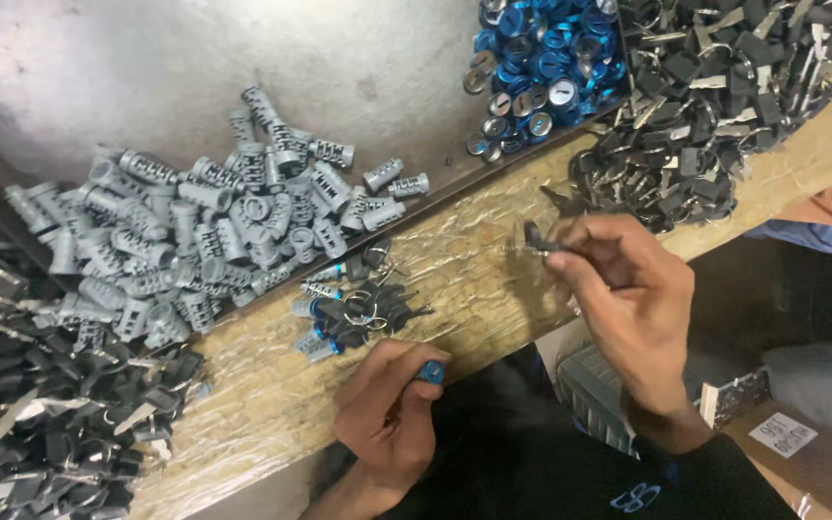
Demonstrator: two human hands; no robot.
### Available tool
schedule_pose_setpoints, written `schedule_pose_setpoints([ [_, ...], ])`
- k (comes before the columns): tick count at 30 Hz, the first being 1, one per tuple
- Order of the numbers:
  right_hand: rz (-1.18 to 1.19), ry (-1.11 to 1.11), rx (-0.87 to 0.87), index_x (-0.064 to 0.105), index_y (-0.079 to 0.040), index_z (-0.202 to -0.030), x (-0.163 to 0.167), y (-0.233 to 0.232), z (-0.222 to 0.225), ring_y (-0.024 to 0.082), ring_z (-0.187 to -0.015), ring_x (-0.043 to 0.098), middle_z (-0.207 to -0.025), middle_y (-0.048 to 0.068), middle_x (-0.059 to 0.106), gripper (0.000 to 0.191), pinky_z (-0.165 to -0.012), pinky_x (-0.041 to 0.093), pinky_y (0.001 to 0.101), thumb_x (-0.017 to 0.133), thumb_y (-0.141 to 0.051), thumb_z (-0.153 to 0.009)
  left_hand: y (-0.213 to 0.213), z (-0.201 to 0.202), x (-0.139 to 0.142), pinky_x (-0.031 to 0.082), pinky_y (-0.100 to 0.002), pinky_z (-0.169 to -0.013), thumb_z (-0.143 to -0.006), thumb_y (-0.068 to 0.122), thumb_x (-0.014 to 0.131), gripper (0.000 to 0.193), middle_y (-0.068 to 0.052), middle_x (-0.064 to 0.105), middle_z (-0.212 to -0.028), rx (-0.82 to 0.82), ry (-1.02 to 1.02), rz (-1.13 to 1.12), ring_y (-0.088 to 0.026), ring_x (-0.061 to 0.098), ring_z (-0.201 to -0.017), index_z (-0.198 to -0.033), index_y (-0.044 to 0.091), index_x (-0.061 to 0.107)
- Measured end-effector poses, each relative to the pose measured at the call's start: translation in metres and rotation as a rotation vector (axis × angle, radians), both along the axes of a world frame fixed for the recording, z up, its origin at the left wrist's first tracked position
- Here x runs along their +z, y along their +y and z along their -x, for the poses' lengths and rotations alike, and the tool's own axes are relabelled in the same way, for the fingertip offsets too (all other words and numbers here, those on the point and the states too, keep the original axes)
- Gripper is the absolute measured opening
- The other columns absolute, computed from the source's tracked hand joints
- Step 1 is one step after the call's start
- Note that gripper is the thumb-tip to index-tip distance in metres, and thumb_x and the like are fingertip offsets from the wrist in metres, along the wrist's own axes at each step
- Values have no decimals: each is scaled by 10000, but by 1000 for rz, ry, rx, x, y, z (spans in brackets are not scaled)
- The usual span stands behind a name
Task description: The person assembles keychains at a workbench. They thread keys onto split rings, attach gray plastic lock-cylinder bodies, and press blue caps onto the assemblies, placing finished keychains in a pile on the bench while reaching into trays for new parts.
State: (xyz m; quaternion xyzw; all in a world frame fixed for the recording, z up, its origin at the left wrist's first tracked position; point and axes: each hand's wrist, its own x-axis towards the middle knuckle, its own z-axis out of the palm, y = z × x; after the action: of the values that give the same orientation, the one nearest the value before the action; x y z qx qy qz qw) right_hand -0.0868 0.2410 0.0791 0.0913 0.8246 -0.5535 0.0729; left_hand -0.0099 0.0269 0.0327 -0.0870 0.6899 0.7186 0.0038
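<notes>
Two bare hands are seen at the near edge of a wooden bench wrapped in clear film. The right hand is closed around a black-headed key, which is pinched between thumb and fingertips; only the dark head and a short stub are shown, and the blade is too blurred to make out. The left hand is curled shut on a small lock piece with a blue end; just that blue tip is exposed beside the thumb, and the rest is hidden inside the fist.

Between the hands and slightly beyond them, a small cluster of finished locks with keys and rings is laid on the bench. Further out to the left, a heap of grey metal lock barrels is spread over a grey metal sheet. At the far left, a pile of black-headed keys is cut off by the frame edge. Beyond the right hand, a second big pile of black keys on rings is cut off at the top, and next to it a batch of blue lock faces is partly out of view. A dark sleeve is seen at the right wrist; the things under the bench are hard to identify.
</notes>
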Motion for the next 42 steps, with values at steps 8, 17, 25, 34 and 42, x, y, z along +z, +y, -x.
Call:
schedule_pose_setpoints([
  [8,347,-159,90,566,83,-1184,-4,-41,-36,149,-657,704,-876,169,740,249,-547,586,267,625,108,-943,-8,-9,-1,462,-246,-671,-1031,121,651,185,-90,678,-923,26,-5,-193,-127,601,-770,-1075,-43,724],
  [17,-163,426,697,687,8,-1027,-14,-30,-32,232,-799,769,-907,196,766,241,-659,616,305,808,16,-817,-31,-17,8,452,-252,-639,-990,82,699,144,-63,650,-842,-143,-53,-123,-119,581,-724,-1056,-44,720],
  [25,-181,394,833,711,28,-1067,-18,-38,-36,269,-720,772,-892,162,793,297,-560,587,308,810,26,-787,-50,-11,-17,400,-270,-564,-995,129,679,179,-48,606,-742,-310,-202,-238,-107,537,-639,-969,-39,734],
  [34,-3,636,525,628,61,-975,-45,-59,-47,230,-773,795,-885,164,746,208,-680,651,316,800,63,-857,-42,-8,26,535,-328,-663,-952,-43,595,217,-155,634,-960,-114,124,270,-271,674,-805,-1163,-37,647],
  [42,-207,575,697,682,50,-918,-39,-67,-25,224,-628,724,-753,148,715,146,-544,557,331,807,-1,-861,-42,-3,-3,505,-311,-569,-914,-70,670,236,-119,649,-849,-139,-34,234,-233,659,-648,-1134,7,710],
])
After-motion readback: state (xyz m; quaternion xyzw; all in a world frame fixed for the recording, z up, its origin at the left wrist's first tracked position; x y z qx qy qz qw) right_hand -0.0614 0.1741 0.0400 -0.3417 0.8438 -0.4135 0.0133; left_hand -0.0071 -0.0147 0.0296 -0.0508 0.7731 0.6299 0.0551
